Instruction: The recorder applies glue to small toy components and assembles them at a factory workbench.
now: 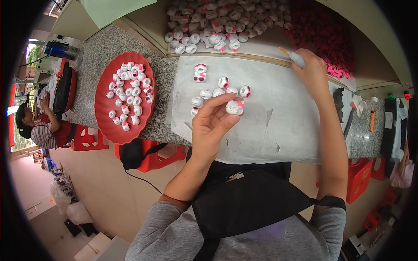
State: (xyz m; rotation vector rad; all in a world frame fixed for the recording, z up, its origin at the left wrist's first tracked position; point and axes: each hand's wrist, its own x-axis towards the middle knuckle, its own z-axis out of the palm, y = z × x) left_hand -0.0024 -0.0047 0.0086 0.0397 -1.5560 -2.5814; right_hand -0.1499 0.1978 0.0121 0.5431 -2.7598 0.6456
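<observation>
My left grip is pinching a white bead above the counter; it is looking light, stiff and perhaps slippery, so its sides are offering the best hold. My right grip is holding a squeeze bottle, probably soft, best held mid-body.

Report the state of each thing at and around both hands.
White sheet: spread out, marked in places
White-and-pink piece: pinched in the left hand
Left hand: raised, pinching
Orange-tipped bottle: held in the right hand, tilted
Right hand: gripping
Loose pieces: lying on the white sheet
Red tray: partly filled with white pieces
White heap: piled behind the sheet
Pink heap: piled beside the white heap
</observation>
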